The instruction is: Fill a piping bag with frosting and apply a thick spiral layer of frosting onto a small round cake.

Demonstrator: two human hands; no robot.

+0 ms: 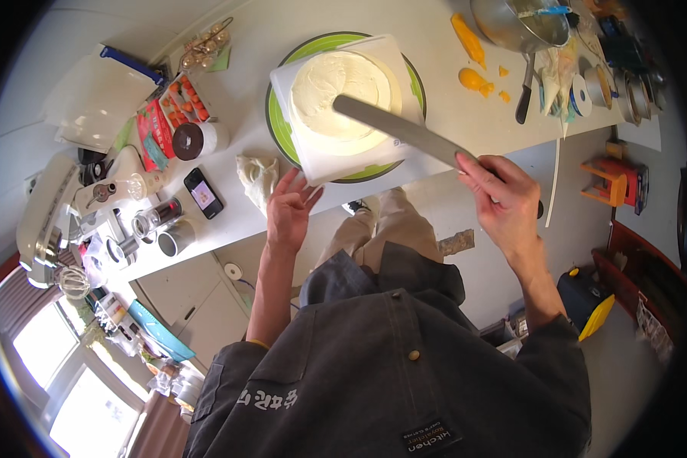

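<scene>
A round cake coated in pale cream [343, 94] stands on a white square board [315, 166], which lies on a green turntable [280, 129] with a dark rim. My right hand [506, 197] holds a long metal icing spatula [401, 131] by its far end. The blade reaches over the cake, its rounded tip near the middle of the top; whether it touches the cream is not plain. At the near left edge of the turntable is my left hand [292, 212], fingers apart and holding nothing, with fingertips close to the board's corner. A crumpled cloth [259, 177] lies beside it.
Left on the table are a phone [203, 193], a jar with a dark lid [189, 141], a box of strawberries [186, 103] and a stand mixer [46, 212]. To the right lie mango pieces [469, 79], a metal bowl [498, 28], a knife [525, 94] and piping bags [552, 80].
</scene>
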